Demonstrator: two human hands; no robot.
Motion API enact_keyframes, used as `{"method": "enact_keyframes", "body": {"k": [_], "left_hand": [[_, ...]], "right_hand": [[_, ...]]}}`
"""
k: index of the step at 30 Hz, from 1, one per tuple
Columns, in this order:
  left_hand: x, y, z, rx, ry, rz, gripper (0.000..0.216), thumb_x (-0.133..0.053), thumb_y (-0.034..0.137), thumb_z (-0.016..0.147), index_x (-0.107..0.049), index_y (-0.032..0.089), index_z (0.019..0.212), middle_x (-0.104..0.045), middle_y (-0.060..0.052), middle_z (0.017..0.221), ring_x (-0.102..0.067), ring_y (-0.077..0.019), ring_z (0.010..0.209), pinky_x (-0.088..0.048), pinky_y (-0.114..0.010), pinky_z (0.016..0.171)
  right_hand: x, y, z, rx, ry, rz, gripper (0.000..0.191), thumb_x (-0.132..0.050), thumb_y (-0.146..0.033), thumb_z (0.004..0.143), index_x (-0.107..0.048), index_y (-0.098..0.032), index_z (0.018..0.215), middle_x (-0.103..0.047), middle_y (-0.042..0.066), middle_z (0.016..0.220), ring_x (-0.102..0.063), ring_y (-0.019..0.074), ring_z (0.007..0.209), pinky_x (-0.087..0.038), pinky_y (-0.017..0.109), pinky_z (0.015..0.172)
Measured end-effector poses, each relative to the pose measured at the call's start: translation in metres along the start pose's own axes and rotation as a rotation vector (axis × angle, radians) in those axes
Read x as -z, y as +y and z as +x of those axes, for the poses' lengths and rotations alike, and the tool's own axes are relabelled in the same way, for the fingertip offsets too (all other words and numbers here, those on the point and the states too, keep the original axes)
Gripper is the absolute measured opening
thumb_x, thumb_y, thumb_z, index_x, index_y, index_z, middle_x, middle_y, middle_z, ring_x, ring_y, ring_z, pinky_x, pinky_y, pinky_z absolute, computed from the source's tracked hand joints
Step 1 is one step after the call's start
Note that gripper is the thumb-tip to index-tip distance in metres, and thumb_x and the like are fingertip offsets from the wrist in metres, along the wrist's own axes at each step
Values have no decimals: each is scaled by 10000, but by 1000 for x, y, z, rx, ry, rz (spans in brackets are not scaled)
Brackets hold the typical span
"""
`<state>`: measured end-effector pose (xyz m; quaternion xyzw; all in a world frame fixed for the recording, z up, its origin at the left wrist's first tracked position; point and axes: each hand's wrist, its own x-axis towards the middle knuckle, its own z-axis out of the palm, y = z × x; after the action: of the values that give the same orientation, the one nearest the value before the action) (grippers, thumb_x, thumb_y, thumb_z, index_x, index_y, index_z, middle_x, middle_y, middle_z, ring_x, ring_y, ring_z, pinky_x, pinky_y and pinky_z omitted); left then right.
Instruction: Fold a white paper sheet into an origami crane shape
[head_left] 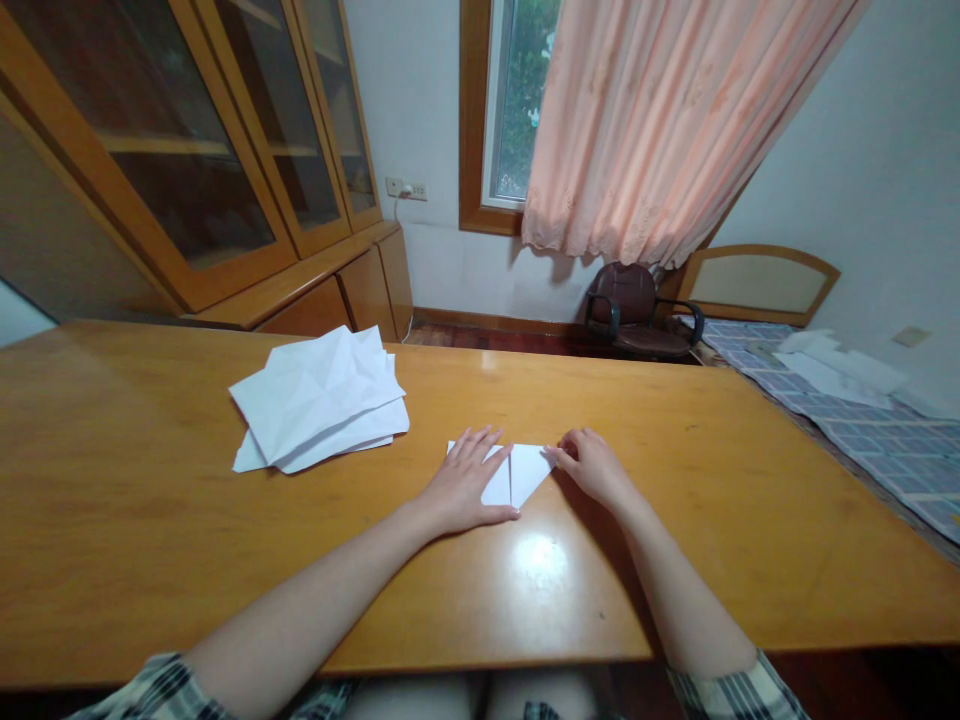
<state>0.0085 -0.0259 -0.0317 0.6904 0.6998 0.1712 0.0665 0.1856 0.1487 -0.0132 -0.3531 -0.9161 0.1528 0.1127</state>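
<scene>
A folded sheet of white paper (531, 470) lies flat on the wooden table, with a seam running down its middle and a slanted lower right edge. My left hand (469, 482) rests on its left part with the fingers spread, covering much of that side. At the upper right corner, my right hand (589, 462) has its fingers curled, with thumb and forefinger pinching the paper's tip.
On the table (150, 540), to the left, lies a loose stack of creased white sheets (319, 400). A glass-door cabinet (247, 150) stands behind at left. Beyond the far edge are an office chair (634, 305) and a bed (862, 430).
</scene>
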Motion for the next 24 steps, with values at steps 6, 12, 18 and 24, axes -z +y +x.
{"method": "enact_keyframes", "body": {"k": [6, 12, 18, 24], "left_hand": [[7, -1, 1, -18, 29, 33, 913, -556, 738, 676, -345, 234, 1408, -228, -121, 1515, -143, -327, 1397, -59, -533, 1137], [13, 2, -1, -93, 85, 65, 675, -594, 485, 777, -394, 247, 1376, -302, -89, 1488, -210, -289, 1380, -85, -495, 1149], [12, 12, -1, -97, 79, 50, 618, -563, 341, 790, -396, 222, 1372, -379, -78, 1449, -308, -274, 1338, -180, -465, 1140], [14, 12, 3, -64, 167, -66, 398, -400, 360, 925, -505, 228, 1284, -533, -58, 1325, -469, -231, 1216, -348, -413, 1056]], "right_hand": [[-2, 5, 3, -51, 2, 149, 315, -578, -492, 771, -503, -198, 687, -596, 28, 682, -538, 167, 635, -362, 259, 563], [-2, 1, 6, -103, -16, 657, 299, -590, -454, 729, -399, -226, 756, -530, -62, 541, -513, 132, 474, -341, 229, 476], [9, -23, -2, -27, 32, 1128, 323, -611, -443, 743, -395, -241, 872, -445, -110, 508, -495, 115, 473, -399, 227, 508], [6, -36, -12, 105, -95, 1274, 353, -595, -447, 795, -456, -246, 1051, -573, -51, 669, -612, 144, 644, -492, 296, 686]]}}
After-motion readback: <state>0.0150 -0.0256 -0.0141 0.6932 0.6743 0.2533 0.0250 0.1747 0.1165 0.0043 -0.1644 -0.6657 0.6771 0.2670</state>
